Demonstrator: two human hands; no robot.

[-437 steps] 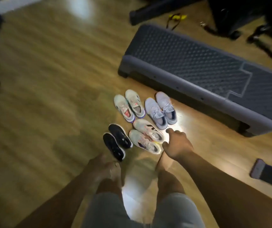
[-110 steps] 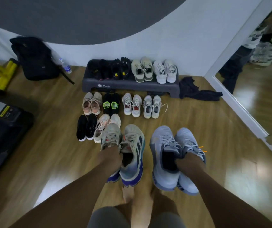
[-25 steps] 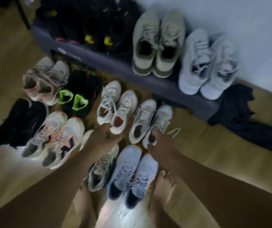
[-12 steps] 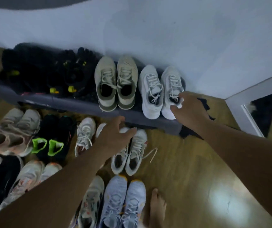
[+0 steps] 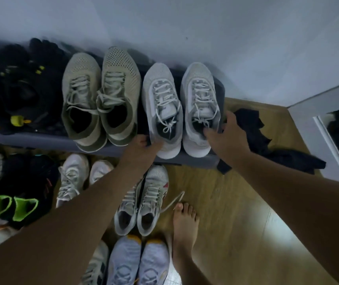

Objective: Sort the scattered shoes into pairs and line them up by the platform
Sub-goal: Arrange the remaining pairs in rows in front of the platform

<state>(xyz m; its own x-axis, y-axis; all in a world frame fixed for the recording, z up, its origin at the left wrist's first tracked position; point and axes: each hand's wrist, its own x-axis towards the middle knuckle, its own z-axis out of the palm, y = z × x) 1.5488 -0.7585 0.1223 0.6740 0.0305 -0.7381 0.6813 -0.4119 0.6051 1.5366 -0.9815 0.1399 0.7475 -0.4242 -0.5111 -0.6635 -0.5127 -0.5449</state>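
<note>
Pale grey mesh sneakers (image 5: 161, 93), white-laced, stand side by side at the right end of the grey platform (image 5: 41, 140), toes to the wall (image 5: 226, 38); their tongue markings are too blurred to read. The left hand (image 5: 141, 148) grips the left shoe's heel, and the right hand (image 5: 225, 136) curls round the right shoe's collar. An olive pair (image 5: 100, 95) stands just beside them on the left; black cloth (image 5: 252, 128) and bare wooden floor (image 5: 226, 202) lie to the right.
</note>
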